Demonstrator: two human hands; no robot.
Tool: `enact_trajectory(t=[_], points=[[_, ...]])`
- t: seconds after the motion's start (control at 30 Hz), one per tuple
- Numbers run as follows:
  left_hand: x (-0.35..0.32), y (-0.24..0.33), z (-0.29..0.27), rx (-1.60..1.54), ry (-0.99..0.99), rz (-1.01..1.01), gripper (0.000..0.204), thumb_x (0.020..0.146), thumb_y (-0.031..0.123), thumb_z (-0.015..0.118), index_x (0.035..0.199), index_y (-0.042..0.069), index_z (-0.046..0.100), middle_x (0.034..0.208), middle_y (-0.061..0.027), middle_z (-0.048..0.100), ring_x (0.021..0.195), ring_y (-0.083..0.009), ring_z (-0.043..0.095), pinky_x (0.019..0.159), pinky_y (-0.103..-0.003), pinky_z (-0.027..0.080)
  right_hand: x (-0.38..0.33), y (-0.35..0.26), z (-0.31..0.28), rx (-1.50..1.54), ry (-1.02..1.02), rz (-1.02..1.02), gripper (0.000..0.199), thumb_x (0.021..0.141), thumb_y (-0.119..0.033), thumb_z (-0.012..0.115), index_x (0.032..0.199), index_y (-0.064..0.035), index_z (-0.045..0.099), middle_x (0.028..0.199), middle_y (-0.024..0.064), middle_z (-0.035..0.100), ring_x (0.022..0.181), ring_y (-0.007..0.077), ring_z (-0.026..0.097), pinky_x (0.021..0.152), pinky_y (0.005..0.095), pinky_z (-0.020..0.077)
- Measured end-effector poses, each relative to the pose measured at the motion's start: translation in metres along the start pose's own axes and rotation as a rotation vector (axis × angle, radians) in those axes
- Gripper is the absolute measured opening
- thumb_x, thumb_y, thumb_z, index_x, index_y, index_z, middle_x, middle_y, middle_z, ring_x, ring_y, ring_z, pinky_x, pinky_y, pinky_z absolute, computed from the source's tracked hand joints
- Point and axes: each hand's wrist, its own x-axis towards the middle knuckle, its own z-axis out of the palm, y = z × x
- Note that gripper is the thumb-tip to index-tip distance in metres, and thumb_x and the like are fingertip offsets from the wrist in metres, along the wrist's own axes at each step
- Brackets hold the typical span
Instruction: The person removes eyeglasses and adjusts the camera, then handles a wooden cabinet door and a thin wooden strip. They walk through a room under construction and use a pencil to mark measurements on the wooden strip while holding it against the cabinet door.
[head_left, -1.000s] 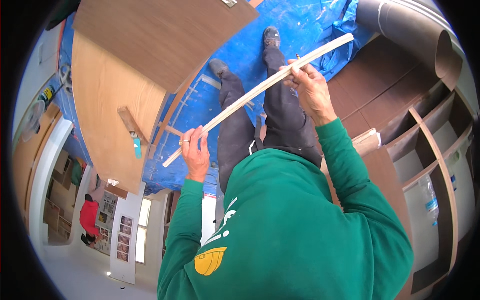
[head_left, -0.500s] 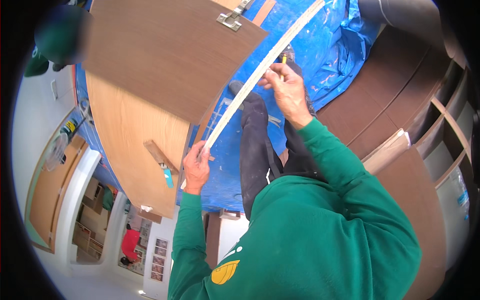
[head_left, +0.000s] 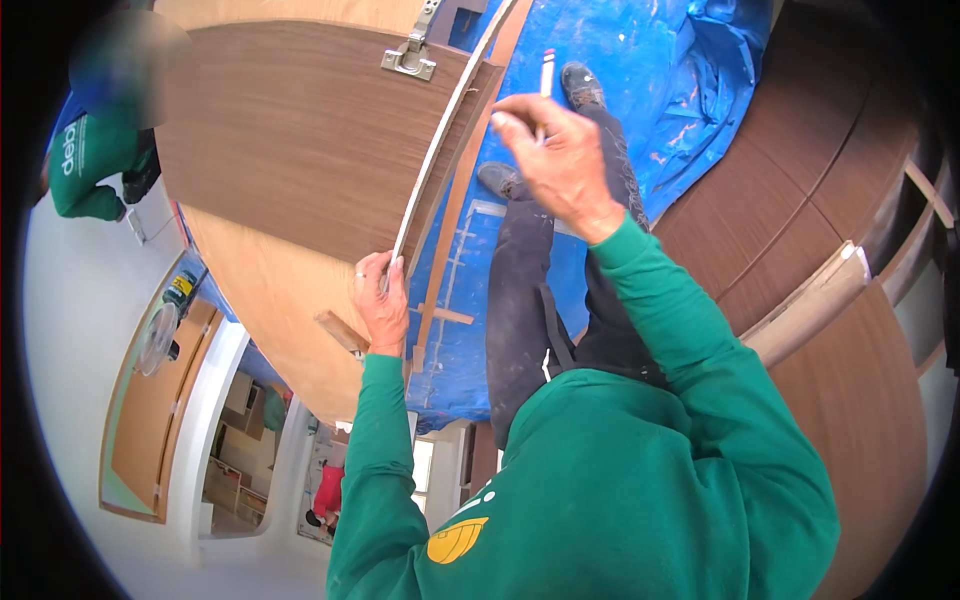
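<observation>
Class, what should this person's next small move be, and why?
Probably bring the right hand to the pale strip to steady it: only the left hand holds it, near one end, while the right, holding a pencil-like stick, is apart from it.

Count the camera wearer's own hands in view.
2: the left hand pinching the near end of the pale strip; the right hand over the blue sheet holding a pencil-like stick.
</observation>
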Motion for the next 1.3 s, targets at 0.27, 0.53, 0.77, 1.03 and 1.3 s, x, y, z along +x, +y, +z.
enact_trajectory(t=[0.27, 0.53, 0.77, 1.03, 1.3], points=[[-0.002, 0.004, 0.01, 0.021, 0.078, -0.053, 0.013, 0.094, 0.004, 0.074, 0.107, 0.001, 0.074, 0.1, -0.0129, 0.066, 0.089, -0.0266, 0.065, 0.077, -0.035, 0.054, 0.063, 0.02, -0.028, 0.106, 0.032, 0.052, 0.03, 0.096, -0.025, 0.073, 0.113, -0.001, 0.076, 0.089, 0.0088, 0.076, 0.085, 0.0158, 0.073, 0.074, 0.0307, 0.0562], [0.012, -0.002, -0.016, -0.193, -0.114, -0.33, 0.019, 0.094, 0.01, 0.076, 0.109, -0.001, 0.074, 0.096, -0.0086, 0.068, 0.088, -0.0173, 0.065, 0.078, -0.031, 0.052, 0.115, 0.01, -0.019, 0.512, -0.282, 0.343, 0.047, 0.095, -0.03, 0.078, 0.127, 0.0033, 0.068, 0.107, 0.0078, 0.074, 0.092, 0.0121, 0.069, 0.074, 0.0241, 0.051], [0.049, -0.001, -0.045, -0.218, -0.437, -0.46, 0.018, 0.091, 0.01, 0.079, 0.103, -0.003, 0.075, 0.092, -0.0061, 0.07, 0.088, -0.0135, 0.064, 0.079, -0.027, 0.051, 0.125, 0.006, -0.011, 0.458, -0.334, 0.319, 0.033, 0.097, -0.027, 0.075, 0.114, 0.0016, 0.072, 0.093, 0.0046, 0.072, 0.077, 0.0111, 0.066, 0.07, 0.0246, 0.0518], [0.091, 0.04, -0.038, 0.343, -0.275, 0.243, 0.042, 0.093, 0.005, 0.073, 0.135, 0.005, 0.064, 0.136, -0.0177, 0.063, 0.119, -0.0347, 0.064, 0.101, -0.043, 0.051, 0.139, 0.029, -0.02, 0.39, -0.402, 0.236, 0.033, 0.098, -0.029, 0.071, 0.115, -0.0005, 0.074, 0.096, 0.008, 0.074, 0.085, 0.0164, 0.07, 0.081, 0.0322, 0.0563], [0.205, 0.049, 0.018, 0.332, -0.11, 0.76, 0.069, 0.095, 0.029, 0.072, 0.156, 0.01, 0.045, 0.162, -0.0236, 0.038, 0.15, -0.0448, 0.037, 0.12, -0.059, 0.03, 0.053, 0.074, -0.057, 0.323, -0.113, 0.163, 0.052, 0.104, -0.03, 0.064, 0.145, 0.0011, 0.054, 0.104, 0.0093, 0.077, 0.093, 0.0169, 0.071, 0.085, 0.0316, 0.0561]])
